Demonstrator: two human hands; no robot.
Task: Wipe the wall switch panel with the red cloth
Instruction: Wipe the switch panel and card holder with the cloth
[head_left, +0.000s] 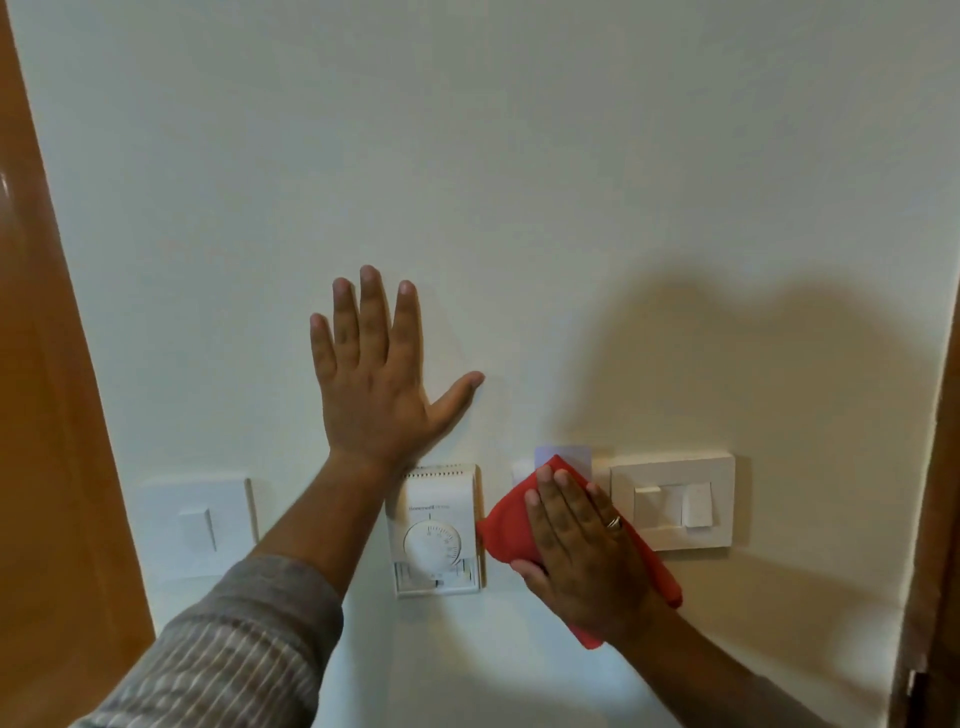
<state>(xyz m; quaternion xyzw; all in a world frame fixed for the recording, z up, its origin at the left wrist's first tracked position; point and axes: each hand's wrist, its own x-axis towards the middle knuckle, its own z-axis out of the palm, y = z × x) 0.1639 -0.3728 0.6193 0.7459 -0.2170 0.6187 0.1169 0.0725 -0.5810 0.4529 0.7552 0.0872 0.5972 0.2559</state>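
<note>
My right hand (582, 545) presses a red cloth (506, 525) flat against the wall, over a small white panel (522, 472) whose top edge and a pale card (563, 453) show above the cloth. Most of that panel is hidden by the cloth and hand. My left hand (376, 374) lies flat on the bare wall above, fingers spread, holding nothing. A cream switch panel (672, 501) with two rockers sits just right of the cloth.
A white dial thermostat (439, 530) is mounted between my two arms, touching the cloth's left corner. A white single switch (197, 525) sits further left. An orange-brown door frame (47, 364) runs down the left edge, another wooden edge (935, 519) at right.
</note>
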